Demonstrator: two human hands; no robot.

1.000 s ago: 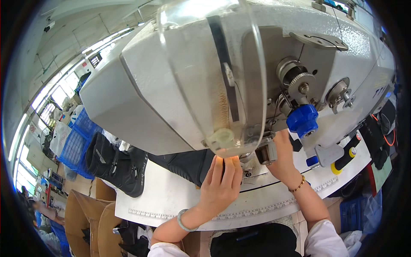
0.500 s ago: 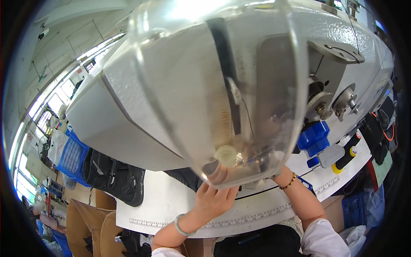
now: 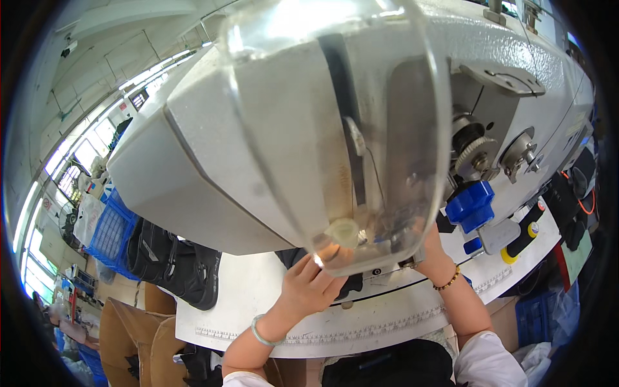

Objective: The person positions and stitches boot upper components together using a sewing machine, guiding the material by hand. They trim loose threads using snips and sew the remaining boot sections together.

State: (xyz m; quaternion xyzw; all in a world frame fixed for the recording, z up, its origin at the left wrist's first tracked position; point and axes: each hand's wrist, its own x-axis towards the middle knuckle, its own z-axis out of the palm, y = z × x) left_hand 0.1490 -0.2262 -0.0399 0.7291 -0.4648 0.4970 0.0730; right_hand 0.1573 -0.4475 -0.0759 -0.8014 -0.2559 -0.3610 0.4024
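Observation:
A big white sewing machine (image 3: 245, 168) fills the view, with a clear plastic guard (image 3: 284, 174) over its needle area. My left hand (image 3: 309, 289) is at the guard's lower left edge, fingers bent and close together on a black fabric piece (image 3: 351, 286), which shows on both sides of them. Its fingertips are partly covered by the guard. At the guard's right lower side is my right hand (image 3: 433, 253), beside the metal parts around the needle. The fingers of that hand are blurred and hidden behind the guard, so their grip does not show.
A black boot (image 3: 184, 267) lies left on the white table (image 3: 251, 309), which has a ruler strip along its front. Blue baskets (image 3: 115, 235) and an open cardboard box (image 3: 129, 322) are at the left. A blue knob (image 3: 471, 206) and a black-and-yellow tool (image 3: 522, 238) sit right.
My left hand has shifted slightly left and down. My right hand has moved farther up behind the guard. More of the black fabric shows right of my left hand, and the view has shifted slightly.

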